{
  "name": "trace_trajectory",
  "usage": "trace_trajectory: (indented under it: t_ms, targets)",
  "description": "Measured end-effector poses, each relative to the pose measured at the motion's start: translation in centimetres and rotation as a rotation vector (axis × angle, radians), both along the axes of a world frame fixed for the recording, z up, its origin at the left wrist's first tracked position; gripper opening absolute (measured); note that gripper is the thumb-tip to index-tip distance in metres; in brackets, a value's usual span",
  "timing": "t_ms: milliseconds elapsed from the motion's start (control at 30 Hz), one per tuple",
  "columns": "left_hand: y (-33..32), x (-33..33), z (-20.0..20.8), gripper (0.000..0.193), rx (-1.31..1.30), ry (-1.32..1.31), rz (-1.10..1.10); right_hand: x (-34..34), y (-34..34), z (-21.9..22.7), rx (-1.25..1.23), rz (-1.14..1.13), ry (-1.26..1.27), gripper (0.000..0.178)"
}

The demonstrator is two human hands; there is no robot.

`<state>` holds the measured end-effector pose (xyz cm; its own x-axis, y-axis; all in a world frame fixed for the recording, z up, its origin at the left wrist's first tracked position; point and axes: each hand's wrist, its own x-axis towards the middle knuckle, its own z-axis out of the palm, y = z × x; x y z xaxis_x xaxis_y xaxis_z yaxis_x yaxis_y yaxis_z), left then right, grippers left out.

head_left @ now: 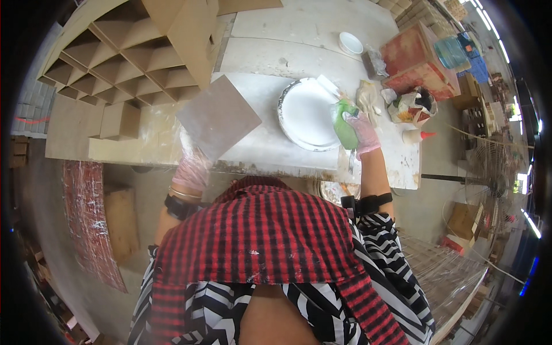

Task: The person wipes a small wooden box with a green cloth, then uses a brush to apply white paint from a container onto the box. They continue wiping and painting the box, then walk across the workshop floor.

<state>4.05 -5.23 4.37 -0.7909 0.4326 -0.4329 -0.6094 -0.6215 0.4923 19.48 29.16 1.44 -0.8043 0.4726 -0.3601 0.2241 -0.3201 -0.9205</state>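
Head view: half-hidden left fingers [187, 146] around brown panel [219, 117]; right fingers [359, 122] around indistinct green pad [344, 133].

Perhaps taupe board [219, 118], red-black checked apron [259, 230]

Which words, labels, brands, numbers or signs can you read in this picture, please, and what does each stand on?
There is no text here that I can read.
Square panel in the left hand: no lettering visible.
White bottle with the red tip: none that I can make out.
White bag: coloured marks, too small and blurred to tell whether they are print.
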Motion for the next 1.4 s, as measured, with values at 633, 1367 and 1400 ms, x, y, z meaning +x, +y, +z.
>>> trace_trajectory:
  t_ms: [633, 1367, 1400]
  targets:
    - [1.4, 0.1, 2.6, 0.052, -0.005, -0.141, -0.234, -5.5, -8.6, 10.7, 0.767, 0.252, 0.366, 0.035]
    - [0.6, 0.2, 0.7, 0.045, -0.061, 0.403, -0.506, -11.9, -12.2, 9.9, 0.777, 0.269, 0.006, 0.034]
    - [0.7, 0.0, 1.4, 0.042, -0.032, 0.138, -0.447, -11.3, -13.1, 10.0, 0.424, 0.242, 0.094, 0.033]
